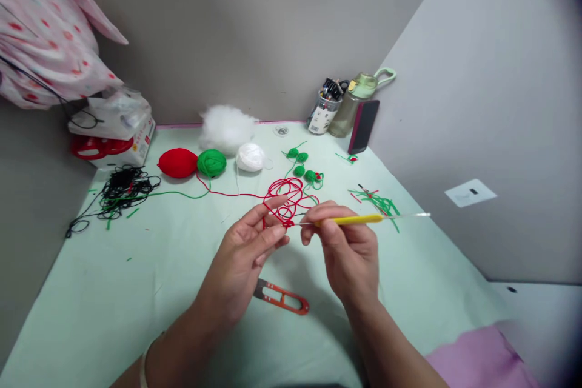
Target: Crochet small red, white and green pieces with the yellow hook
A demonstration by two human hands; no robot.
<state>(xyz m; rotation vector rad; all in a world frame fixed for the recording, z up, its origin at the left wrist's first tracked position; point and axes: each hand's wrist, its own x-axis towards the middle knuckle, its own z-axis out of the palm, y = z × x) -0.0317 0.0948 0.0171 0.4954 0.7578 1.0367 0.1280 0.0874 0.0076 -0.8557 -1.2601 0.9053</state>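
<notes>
Between thumb and fingers, my left hand (245, 254) pinches a small piece of red crochet (288, 224), with red yarn running over its raised fingers. My right hand (348, 248) is closed around the yellow handle of a crochet hook (357, 219). The hook's thin metal shaft points left, and its tip meets the red stitches. Loose loops of red yarn (284, 191) lie just beyond my fingers. Below, orange thread snips (284, 299) rest on the table, their blade end partly hidden by my left hand.
Red (178, 162), green (211, 163) and white yarn balls (250, 157) sit at the back, before white stuffing (228, 128). Black yarn (125, 191) is tangled at left. Small green crochet pieces (299, 171), green scraps (379, 201), a phone (364, 127), bottle (350, 106) and pen cup (324, 112) are right.
</notes>
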